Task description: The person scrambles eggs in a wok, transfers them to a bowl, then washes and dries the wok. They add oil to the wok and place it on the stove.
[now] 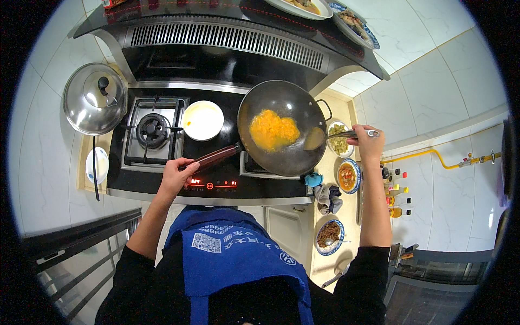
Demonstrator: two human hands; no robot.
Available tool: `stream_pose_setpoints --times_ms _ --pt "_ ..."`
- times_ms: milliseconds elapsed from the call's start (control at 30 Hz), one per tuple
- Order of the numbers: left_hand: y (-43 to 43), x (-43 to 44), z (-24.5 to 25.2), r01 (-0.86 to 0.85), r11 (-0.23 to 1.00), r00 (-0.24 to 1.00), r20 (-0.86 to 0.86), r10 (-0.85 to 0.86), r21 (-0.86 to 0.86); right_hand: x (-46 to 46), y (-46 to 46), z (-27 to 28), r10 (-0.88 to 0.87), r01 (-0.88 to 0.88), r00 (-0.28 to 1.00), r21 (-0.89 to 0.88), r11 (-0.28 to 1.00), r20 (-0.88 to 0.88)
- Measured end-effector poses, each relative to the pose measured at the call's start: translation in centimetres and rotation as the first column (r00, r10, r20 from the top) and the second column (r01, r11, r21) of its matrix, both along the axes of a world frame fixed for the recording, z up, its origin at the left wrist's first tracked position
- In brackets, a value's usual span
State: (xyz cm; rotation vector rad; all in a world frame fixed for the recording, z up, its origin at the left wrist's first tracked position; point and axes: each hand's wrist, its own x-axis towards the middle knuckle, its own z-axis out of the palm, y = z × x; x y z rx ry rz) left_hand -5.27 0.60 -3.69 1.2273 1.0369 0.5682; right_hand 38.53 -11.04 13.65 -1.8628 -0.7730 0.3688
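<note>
A dark wok (280, 95) sits over the right burner of the gas stove, a mass of yellow-orange egg (274, 129) lying in its bowl. My left hand (178, 174) grips the wok's reddish-brown handle (213, 158), which points towards me and to the left. Held by its metal handle in my right hand (367, 142), a spatula (315, 138) reaches over the wok's right rim. The spatula's blade rests against or just above the inner wall, to the right of the egg and apart from it.
On the cooktop stand a white bowl (203, 120) with yellow residue and a bare left burner (151, 129). A metal lid (95, 98) leans at left. Bowls of chopped greens (339, 140), red soup (348, 176) and minced food (328, 235) line the right counter, near cloths (325, 199) and several bottles (396, 199).
</note>
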Motion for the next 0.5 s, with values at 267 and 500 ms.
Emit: stream_pose_setpoints --times_ms 267,500 --pt "0.1 -0.1 0.0 0.005 1.000 1.000 -0.005 -0.005 -0.014 -4.2 1.6 -1.7 0.261 -0.241 0.960 0.170 0.956 -0.106" --pt "0.1 0.0 0.2 -0.010 1.000 1.000 -0.014 0.010 0.001 -5.4 3.7 -2.1 0.205 -0.165 0.935 -0.156 0.974 0.290"
